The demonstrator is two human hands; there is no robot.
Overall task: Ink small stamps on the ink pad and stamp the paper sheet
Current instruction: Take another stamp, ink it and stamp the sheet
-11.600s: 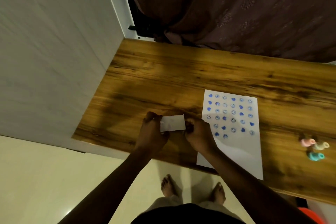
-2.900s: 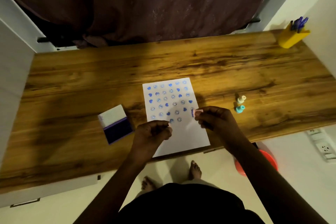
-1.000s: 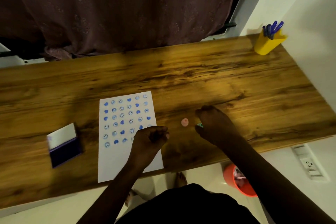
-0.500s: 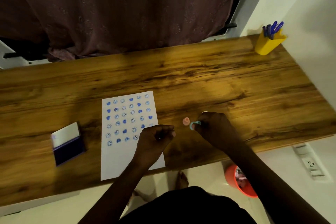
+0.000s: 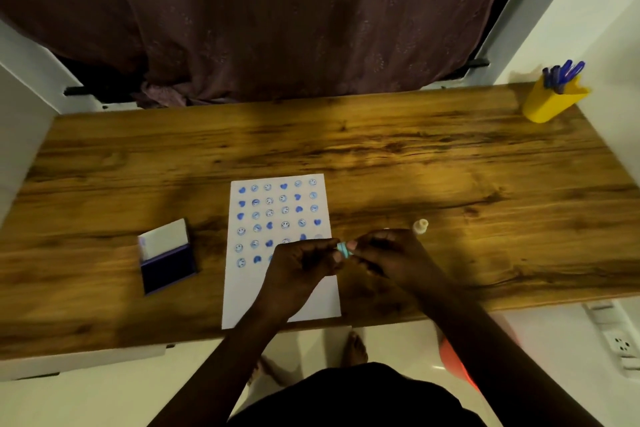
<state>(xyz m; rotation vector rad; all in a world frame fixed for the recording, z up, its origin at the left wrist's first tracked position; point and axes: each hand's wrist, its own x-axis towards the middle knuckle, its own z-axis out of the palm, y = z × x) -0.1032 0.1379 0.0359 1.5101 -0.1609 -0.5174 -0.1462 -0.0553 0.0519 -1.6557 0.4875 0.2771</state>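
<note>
A white paper sheet (image 5: 280,218) lies on the wooden desk (image 5: 381,156), covered in rows of blue heart and smiley prints. Left of it sits the ink pad (image 5: 168,265), lid open, dark blue pad showing. A small teal stamp (image 5: 344,250) is pinched between the fingertips of both hands at the sheet's right edge. My left hand (image 5: 299,265) lies over the sheet's lower right part. My right hand (image 5: 388,255) is just off the sheet, fingers closed on the stamp. A cream stamp (image 5: 420,226) stands on the desk beyond my right hand. The pink stamp is hidden.
A yellow pen cup (image 5: 550,97) with blue pens stands at the desk's far right corner. A dark curtain (image 5: 277,17) hangs behind the desk. White walls flank both sides. An orange bucket (image 5: 457,360) sits on the floor under the desk's right front edge.
My right hand lifted the teal stamp off the desk and carried it left to the sheet's edge. My left hand came up to meet it, and both now pinch the stamp.
</note>
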